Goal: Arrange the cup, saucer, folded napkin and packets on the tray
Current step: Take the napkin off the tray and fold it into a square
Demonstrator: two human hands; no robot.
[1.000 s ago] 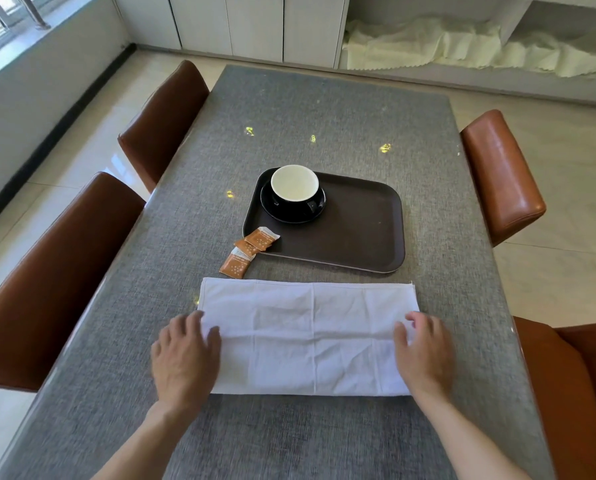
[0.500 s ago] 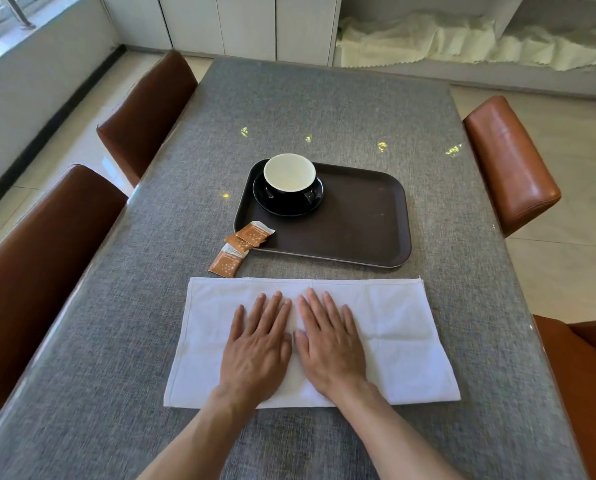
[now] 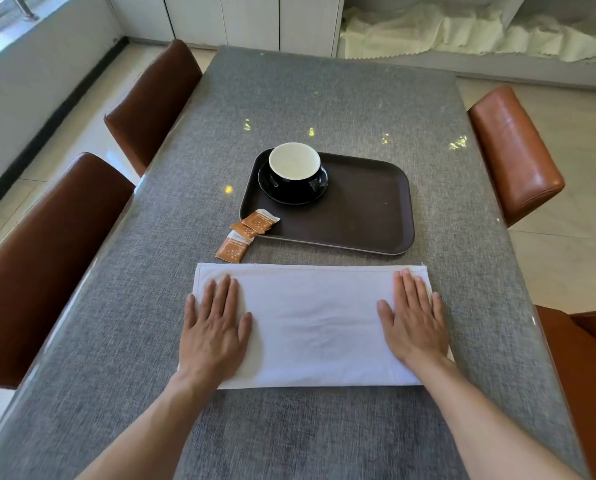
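A white napkin [image 3: 312, 323] lies folded into a wide strip on the grey table, just in front of me. My left hand [image 3: 215, 329] rests flat on its left end and my right hand [image 3: 412, 322] flat on its right end, fingers spread, holding nothing. Beyond the napkin sits a dark brown tray [image 3: 365, 209]. In its far left corner a black cup with a white inside [image 3: 294, 164] stands on a black saucer [image 3: 282, 195]. Three orange packets [image 3: 246, 233] lie at the tray's near left corner, one partly on the rim.
The grey table [image 3: 324, 98] stretches away from me. Brown leather chairs stand along both sides: two on the left [image 3: 47, 258], one on the right [image 3: 514, 154], another at the near right [image 3: 587, 375]. White cabinets and pale cloth line the far wall.
Both hands were together at the napkin's middle half a second ago. They have slid apart to its two ends, flattening the cloth.
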